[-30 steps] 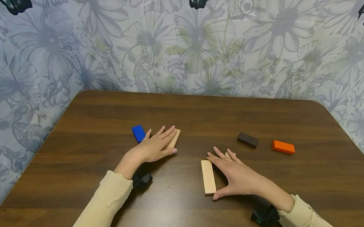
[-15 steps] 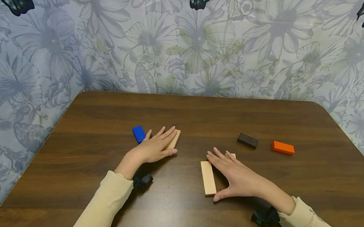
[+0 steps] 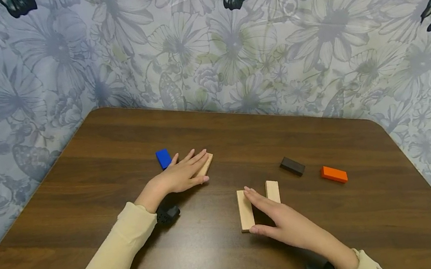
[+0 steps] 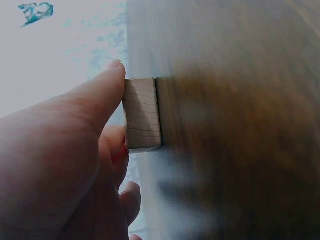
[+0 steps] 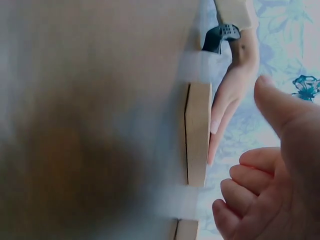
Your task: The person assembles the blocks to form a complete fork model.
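Two pale blocks by the right hand (image 3: 289, 223): the nearer pale block (image 3: 245, 210) lies on the counter (image 3: 200, 257) at about 10 o'clock from that hand; the farther pale block (image 3: 272, 191) lies near 12 o'clock, its closer end hidden by the hand.
Long axis of the nearer pale block: roughly 12 to 6 o'clock in the head view, nearly parallel to the farther one.
Right fingers: apart, clamped on nothing; the index finger (image 3: 258, 199) points to the block's 1 o'clock corner and the thumb (image 3: 264, 230) to its 5 o'clock corner, so the span between them runs along the length, not across the width. The right wrist view shows a gap between fingers and block.
Nearer hand: the right; the left hand (image 3: 178, 177) is well apart, at 10 o'clock from the same block.
Left fingers: straight and slightly spread over the covered pale block (image 3: 206, 165), whose long axis runs 1 to 7 o'clock; how hard they press, I cannot tell.
Blue block (image 3: 163, 159): 11 o'clock from the left hand, just beside its little finger; whether they touch is unclear.
Dark block (image 3: 292, 166) and orange block (image 3: 334, 174): at 1 and 2 o'clock from the right hand, clear of both hands.
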A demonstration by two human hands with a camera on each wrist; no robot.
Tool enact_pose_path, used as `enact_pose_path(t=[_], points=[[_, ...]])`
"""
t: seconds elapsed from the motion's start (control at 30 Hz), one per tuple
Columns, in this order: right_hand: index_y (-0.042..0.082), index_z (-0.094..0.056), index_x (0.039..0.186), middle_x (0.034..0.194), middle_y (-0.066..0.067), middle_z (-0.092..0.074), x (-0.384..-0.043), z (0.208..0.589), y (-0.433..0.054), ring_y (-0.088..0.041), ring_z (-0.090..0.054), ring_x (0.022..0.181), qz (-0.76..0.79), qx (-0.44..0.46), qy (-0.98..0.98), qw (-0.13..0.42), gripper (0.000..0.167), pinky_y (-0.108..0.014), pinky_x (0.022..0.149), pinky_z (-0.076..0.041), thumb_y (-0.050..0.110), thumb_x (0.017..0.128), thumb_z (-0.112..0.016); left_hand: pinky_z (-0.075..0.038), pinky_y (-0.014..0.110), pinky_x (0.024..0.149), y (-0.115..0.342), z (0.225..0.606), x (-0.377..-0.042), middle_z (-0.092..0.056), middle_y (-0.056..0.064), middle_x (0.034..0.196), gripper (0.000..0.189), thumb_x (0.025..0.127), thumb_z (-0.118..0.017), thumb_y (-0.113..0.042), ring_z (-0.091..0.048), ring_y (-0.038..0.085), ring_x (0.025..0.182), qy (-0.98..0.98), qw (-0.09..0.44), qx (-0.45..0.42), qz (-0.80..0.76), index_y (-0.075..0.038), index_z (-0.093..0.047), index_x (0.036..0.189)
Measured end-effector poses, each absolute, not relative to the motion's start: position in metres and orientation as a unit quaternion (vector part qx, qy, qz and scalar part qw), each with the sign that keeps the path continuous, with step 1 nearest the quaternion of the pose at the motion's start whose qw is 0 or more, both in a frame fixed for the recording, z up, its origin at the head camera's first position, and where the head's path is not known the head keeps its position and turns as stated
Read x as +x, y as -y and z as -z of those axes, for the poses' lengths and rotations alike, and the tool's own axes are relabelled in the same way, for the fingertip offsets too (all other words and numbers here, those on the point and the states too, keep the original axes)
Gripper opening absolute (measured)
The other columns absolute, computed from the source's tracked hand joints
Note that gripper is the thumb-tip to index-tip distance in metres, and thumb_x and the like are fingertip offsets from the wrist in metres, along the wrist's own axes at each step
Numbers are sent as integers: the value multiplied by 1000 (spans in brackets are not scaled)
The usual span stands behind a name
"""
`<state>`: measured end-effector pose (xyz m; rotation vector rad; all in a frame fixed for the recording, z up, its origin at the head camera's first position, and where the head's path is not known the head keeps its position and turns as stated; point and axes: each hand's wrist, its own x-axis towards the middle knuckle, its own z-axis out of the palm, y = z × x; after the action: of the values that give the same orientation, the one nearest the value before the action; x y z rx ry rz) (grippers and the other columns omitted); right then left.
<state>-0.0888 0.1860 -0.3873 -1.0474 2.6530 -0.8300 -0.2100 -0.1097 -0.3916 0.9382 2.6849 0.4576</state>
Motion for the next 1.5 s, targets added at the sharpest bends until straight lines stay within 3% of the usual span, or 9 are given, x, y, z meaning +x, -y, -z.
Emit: enact_pose_path(t=[0.37,0.67,0.77,0.93,1.1,1.23,1.33,1.5], points=[[12,-31,147,150,0,-26,-87,396,-183,-12,-25,134,272,-360,-889,80,60,-38,102,-32,36,96,-52,4,58,104,108,388,-211,-5,6,155,71,97,-43,-45,-1,29,139,-924,129,327,-153,-9,-13,151],[11,-33,147,150,0,-26,-88,399,-181,-12,-20,136,246,-368,-894,72,60,-38,103,-31,32,95,-55,1,55,106,109,387,-212,-9,9,155,71,97,-48,-42,-5,25,139,-920,114,334,-172,-6,-16,150],[12,-32,147,151,0,-25,-88,399,-180,-12,-18,137,247,-368,-893,76,60,-38,103,-30,34,95,-54,-5,50,108,108,386,-212,-10,13,154,73,95,-52,-38,-9,26,139,-915,101,337,-195,-2,-18,149],[11,-32,147,151,0,-24,-87,401,-179,-13,-17,137,252,-368,-892,80,60,-39,103,-29,35,96,-53,-24,46,105,107,383,-204,-14,17,152,79,92,-59,-37,-23,33,135,-916,84,319,-230,2,-19,147],[11,-32,147,151,0,-23,-86,402,-179,-13,-17,137,251,-368,-891,84,60,-39,104,-29,35,96,-53,-42,43,92,107,386,-191,-37,25,140,78,88,-67,-31,-48,34,118,-917,79,283,-271,8,-27,143],[11,-32,147,151,0,-23,-85,402,-181,-13,-17,137,247,-367,-893,84,61,-39,103,-29,34,95,-55,-45,42,86,107,397,-186,-44,26,134,78,86,-69,-30,-54,33,111,-910,74,267,-309,6,-30,143],[11,-32,147,151,0,-23,-85,402,-181,-13,-17,137,243,-369,-893,83,61,-39,103,-29,33,95,-55,-44,44,89,107,405,-185,-43,25,136,76,85,-71,-28,-51,35,115,-910,47,256,-322,5,-33,142],[11,-33,146,151,0,-23,-86,402,-181,-14,-18,137,242,-376,-891,74,59,-39,103,-30,33,96,-53,-47,43,85,104,412,-184,-49,22,131,69,84,-73,-23,-55,33,110,-915,-2,229,-333,3,-41,139]])
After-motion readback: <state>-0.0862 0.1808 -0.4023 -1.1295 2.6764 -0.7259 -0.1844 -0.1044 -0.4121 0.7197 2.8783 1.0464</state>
